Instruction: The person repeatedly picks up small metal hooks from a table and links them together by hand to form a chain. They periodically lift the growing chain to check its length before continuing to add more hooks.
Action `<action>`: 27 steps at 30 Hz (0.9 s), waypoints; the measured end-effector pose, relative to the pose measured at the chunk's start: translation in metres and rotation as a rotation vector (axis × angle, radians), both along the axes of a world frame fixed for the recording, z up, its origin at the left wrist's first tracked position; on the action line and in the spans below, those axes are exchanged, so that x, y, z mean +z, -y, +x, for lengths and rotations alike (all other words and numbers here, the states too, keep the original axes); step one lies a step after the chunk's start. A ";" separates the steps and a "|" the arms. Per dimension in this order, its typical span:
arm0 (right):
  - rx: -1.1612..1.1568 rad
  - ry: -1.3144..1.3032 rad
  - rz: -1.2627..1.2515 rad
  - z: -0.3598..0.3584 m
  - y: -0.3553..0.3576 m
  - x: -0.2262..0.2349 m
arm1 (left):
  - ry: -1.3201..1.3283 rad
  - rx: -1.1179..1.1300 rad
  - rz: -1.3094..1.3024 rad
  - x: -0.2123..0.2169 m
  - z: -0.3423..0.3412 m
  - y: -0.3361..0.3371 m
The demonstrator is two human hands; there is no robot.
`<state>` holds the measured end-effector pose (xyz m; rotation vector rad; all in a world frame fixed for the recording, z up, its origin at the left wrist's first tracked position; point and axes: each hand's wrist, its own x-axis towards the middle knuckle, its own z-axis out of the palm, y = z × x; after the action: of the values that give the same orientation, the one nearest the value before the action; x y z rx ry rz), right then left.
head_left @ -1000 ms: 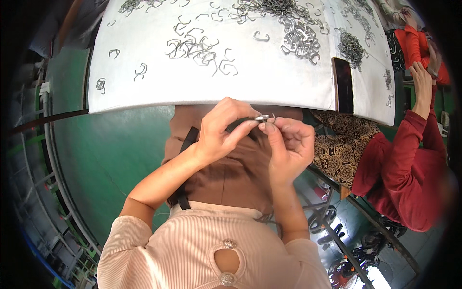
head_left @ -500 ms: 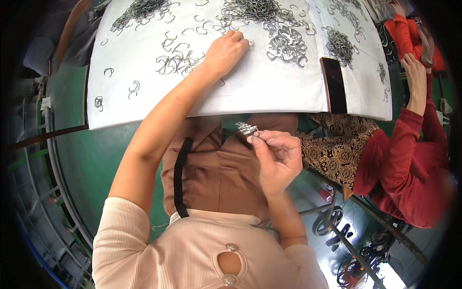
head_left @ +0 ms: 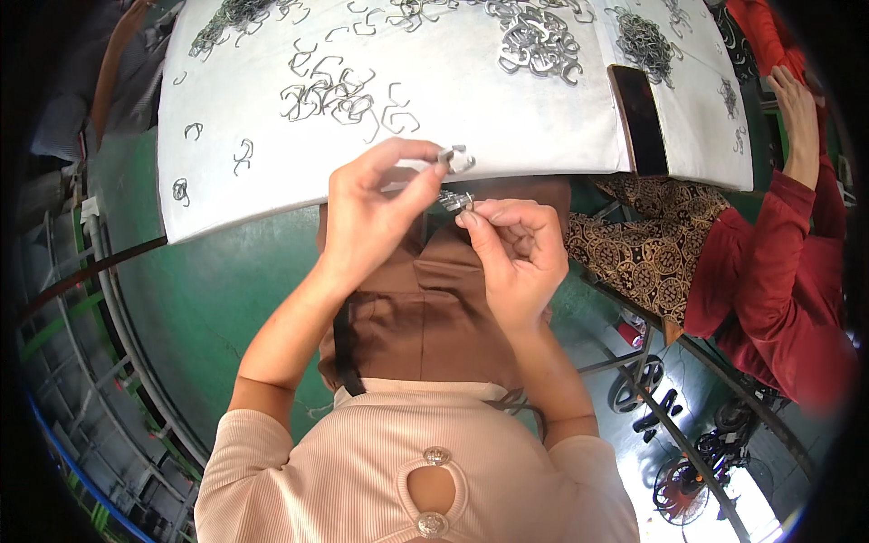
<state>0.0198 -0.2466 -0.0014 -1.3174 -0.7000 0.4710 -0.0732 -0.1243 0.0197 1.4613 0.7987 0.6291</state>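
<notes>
Back near the table edge [head_left: 552, 163], the left hand [head_left: 376, 204] now pinches curved metal [head_left: 463, 164], the right hand [head_left: 520, 249] a metal cluster [head_left: 453, 200].

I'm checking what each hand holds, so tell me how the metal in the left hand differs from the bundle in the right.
The metal in the left hand shows an open, curved outline; the bundle in the right hand shows slim pieces packed together. The metal appears against the white tabletop; the bundle appears lower in the picture, against the brown trousers. Both are silvery and held in a pinch.
</notes>
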 end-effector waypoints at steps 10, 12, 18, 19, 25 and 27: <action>-0.025 0.105 -0.015 -0.002 -0.015 -0.001 | 0.094 -0.005 0.456 -0.007 -0.020 0.003; -0.056 0.162 -0.053 0.015 -0.023 0.003 | 0.099 -0.004 0.456 -0.009 -0.024 0.001; 0.339 0.897 -0.230 0.094 -0.167 0.012 | 0.133 -0.044 0.460 -0.016 -0.032 -0.003; 0.434 0.966 -0.258 0.111 -0.197 0.004 | 0.140 -0.057 0.449 -0.017 -0.030 -0.002; 0.888 1.235 -0.889 0.101 -0.314 0.016 | 0.162 -0.025 0.419 -0.021 -0.032 -0.001; 0.961 1.415 -0.906 0.103 -0.327 -0.001 | 0.172 -0.012 0.426 -0.020 -0.033 -0.001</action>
<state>0.1233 0.0805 -0.0027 -2.0503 -2.5810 0.5878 -0.1058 -0.1234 0.0001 1.7643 0.5397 0.9430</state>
